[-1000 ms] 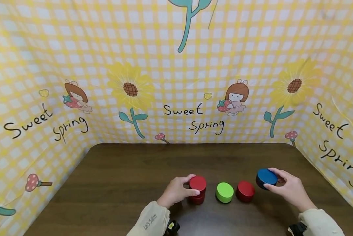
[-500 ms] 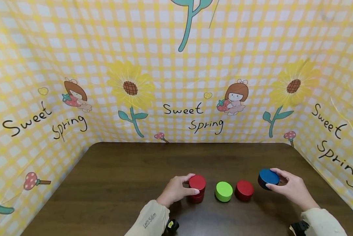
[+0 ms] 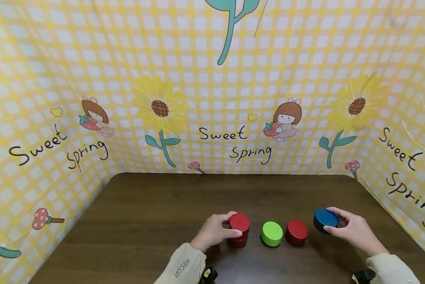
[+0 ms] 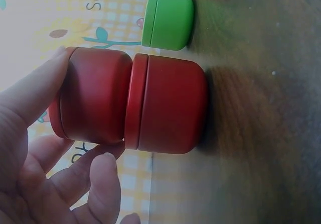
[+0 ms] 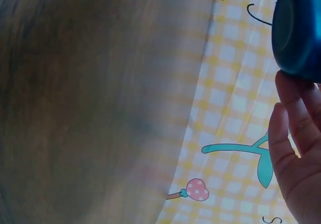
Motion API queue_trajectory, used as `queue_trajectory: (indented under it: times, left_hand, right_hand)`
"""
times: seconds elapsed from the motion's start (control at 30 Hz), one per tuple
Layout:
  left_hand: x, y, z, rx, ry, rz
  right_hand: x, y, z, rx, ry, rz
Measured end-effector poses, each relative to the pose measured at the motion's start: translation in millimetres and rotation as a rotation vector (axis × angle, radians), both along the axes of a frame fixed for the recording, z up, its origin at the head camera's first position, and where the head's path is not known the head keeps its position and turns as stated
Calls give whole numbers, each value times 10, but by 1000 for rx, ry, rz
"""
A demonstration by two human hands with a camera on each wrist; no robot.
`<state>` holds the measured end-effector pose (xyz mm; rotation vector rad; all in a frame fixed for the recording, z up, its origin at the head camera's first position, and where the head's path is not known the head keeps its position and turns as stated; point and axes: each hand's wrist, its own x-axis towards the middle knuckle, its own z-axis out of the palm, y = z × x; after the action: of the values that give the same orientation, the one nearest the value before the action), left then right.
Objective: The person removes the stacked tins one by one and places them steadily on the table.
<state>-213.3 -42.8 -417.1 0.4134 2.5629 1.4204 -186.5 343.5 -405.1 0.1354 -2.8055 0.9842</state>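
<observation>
My left hand pinches the upper red tin between thumb and fingers. That tin sits on a lower red tin, slightly offset in the left wrist view, and the two touch. To the right stand a lime green tin and another red tin, side by side with a narrow gap. My right hand holds a dark blue round tin by its sides, farther right. Its underside shows in the right wrist view, and the tin is raised off the table.
A dark brown wooden table lies under everything. Yellow-checked cloth with printed flowers and lettering hangs behind it and along both sides. Black straps with small devices are on the wrists.
My right hand has shifted a little to the right and slightly lower with the blue tin. My left hand keeps its grip on the stacked red tin. The head view has tilted slightly.
</observation>
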Motion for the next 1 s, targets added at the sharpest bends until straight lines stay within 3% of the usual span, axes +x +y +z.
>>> queue_trajectory:
  times: [0.33, 0.57, 1.0]
  left_hand:
    - [1, -11, 31, -6, 0, -4]
    - [11, -8, 38, -10, 2, -8]
    - [8, 3, 41, -4, -4, -4]
  right_hand:
    - [-74, 17, -61, -12, -46, 69]
    - [-103, 40, -54, 37, -109, 102]
    - [-124, 74, -108, 34, -144, 120]
